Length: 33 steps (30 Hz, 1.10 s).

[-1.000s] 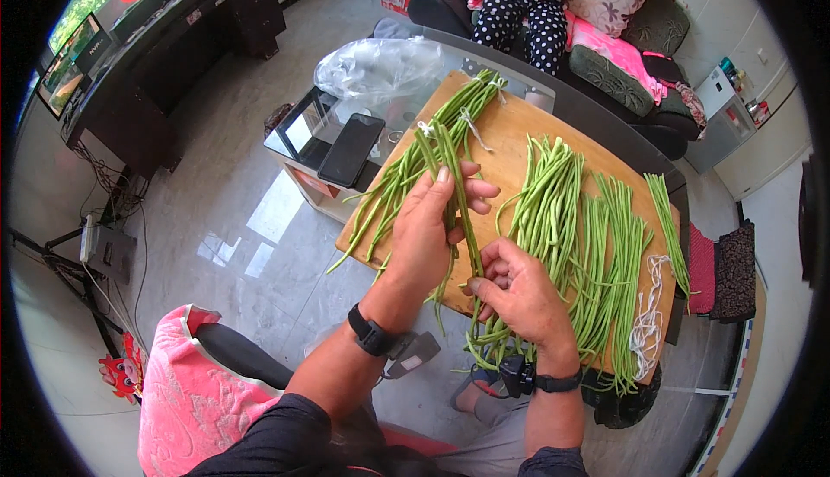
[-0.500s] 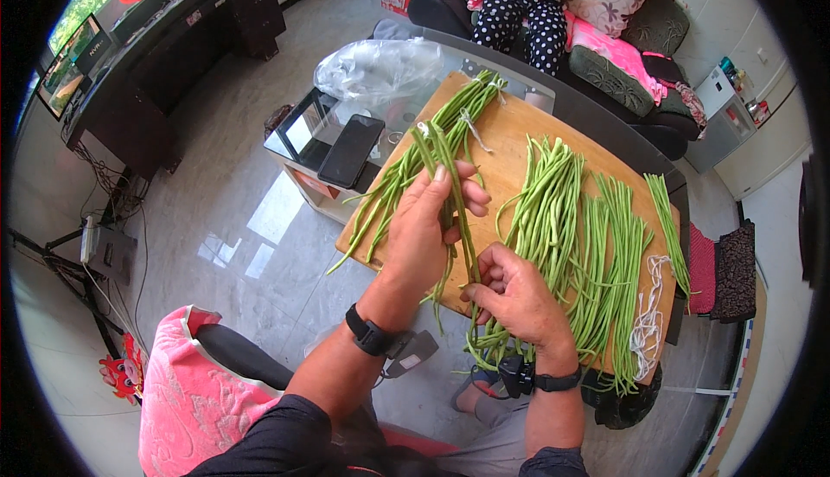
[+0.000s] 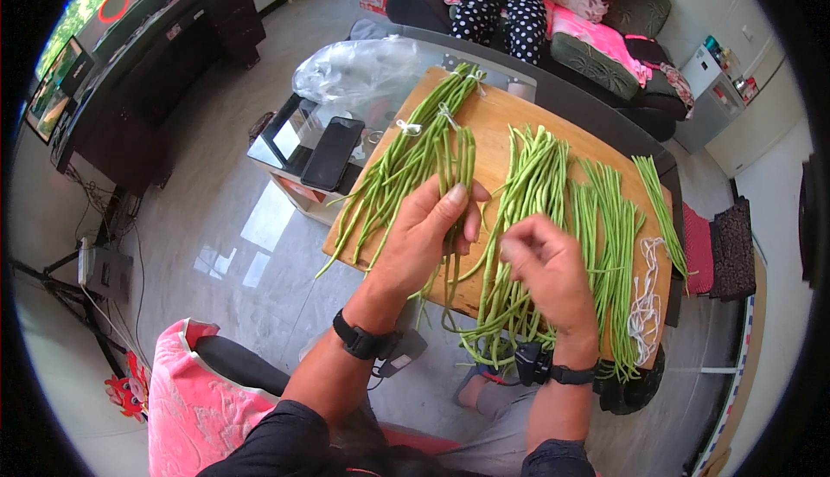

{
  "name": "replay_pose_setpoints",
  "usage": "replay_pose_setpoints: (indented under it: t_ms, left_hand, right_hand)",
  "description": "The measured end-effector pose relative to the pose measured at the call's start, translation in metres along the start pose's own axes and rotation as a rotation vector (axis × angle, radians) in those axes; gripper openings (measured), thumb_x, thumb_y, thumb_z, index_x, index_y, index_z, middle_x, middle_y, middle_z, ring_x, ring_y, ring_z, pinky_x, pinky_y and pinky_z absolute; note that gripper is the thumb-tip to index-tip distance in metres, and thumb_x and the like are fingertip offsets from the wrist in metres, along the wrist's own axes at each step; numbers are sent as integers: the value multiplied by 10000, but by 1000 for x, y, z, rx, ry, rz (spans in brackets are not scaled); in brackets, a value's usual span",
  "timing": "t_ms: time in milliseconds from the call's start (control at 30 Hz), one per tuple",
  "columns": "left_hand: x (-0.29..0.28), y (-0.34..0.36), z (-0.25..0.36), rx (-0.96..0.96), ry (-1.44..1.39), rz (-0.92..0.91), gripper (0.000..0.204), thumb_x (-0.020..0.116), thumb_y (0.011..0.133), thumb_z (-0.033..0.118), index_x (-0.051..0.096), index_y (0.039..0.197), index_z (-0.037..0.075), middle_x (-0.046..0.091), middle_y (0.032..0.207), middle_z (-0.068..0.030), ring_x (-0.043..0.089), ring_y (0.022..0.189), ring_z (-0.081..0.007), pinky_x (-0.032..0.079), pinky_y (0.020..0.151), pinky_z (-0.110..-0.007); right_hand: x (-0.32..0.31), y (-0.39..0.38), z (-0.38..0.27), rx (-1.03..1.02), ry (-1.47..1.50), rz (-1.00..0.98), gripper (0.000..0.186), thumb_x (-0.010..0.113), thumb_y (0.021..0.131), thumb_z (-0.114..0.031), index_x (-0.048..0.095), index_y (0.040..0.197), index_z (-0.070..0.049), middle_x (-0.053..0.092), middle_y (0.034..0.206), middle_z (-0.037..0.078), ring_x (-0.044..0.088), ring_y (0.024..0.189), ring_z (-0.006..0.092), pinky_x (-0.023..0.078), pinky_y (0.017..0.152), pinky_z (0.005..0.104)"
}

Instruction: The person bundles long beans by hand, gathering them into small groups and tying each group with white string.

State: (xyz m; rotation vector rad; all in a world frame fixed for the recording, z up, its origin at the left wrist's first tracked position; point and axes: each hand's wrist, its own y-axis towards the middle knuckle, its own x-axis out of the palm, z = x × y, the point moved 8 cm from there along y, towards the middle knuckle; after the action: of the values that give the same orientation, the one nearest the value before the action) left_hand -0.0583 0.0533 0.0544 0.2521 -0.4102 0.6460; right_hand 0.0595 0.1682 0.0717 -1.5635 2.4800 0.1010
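Observation:
Several long green beans (image 3: 456, 155) stand gathered in my left hand (image 3: 439, 222), which is closed round them, their lower ends hanging below it. My right hand (image 3: 549, 269) hovers over the big loose pile of long beans (image 3: 534, 183), fingers curled in, thumb near the forefinger; no bean shows sticking out of it. Beyond my left hand lie bean bundles (image 3: 389, 174) tied with white string (image 3: 408, 128). All rest on a wooden board (image 3: 491, 144). More loose beans (image 3: 609, 226) lie to the right, beside a heap of white strings (image 3: 646, 313).
A black phone (image 3: 333, 153) and a clear plastic bag (image 3: 356, 69) lie on the glass-topped table left of the board. A few beans (image 3: 661, 209) lie along the board's right edge. Across the table a person (image 3: 501, 10) sits on a sofa. A pink-draped chair (image 3: 203, 399) stands at lower left.
My right hand has let go of the lower part of the held beans and moved right and up over the loose pile. My left hand keeps its hold on the beans.

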Motion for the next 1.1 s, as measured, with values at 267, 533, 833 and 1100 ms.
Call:
replay_pose_setpoints:
  t_ms: [267,533,833,1100]
  left_hand:
    - [32,-8,-15,-59,125,-163,299,490,1117,294,613,1179,29,633,817,-10,552,670,-62,429,577,-209]
    - [39,-8,-25,-145,199,-241,315,492,1118,313,629,1182,36,633,829,-2,552,679,-62,437,583,-211]
    - [47,-12,-27,-180,105,-282,335,480,1119,324,627,1172,27,603,789,8,555,704,-83,431,624,-237]
    - [16,-6,-17,-218,-447,-52,292,408,1131,293,548,1159,39,430,709,21,393,484,-96,379,459,-290]
  right_hand:
    - [-10,-3,-30,-254,71,213,149,722,970,-104,609,925,-18,649,733,12,614,645,43,458,572,212]
    - [-13,-9,-37,-255,-16,266,123,680,950,3,582,876,-1,651,680,31,667,600,88,498,541,240]
    - [-15,-8,-34,-248,147,285,115,670,956,-4,572,898,-19,647,699,12,633,565,69,469,510,218]
    - [-78,-13,-26,-306,120,500,91,664,1007,-126,626,978,-49,613,788,-31,482,598,5,380,518,169]
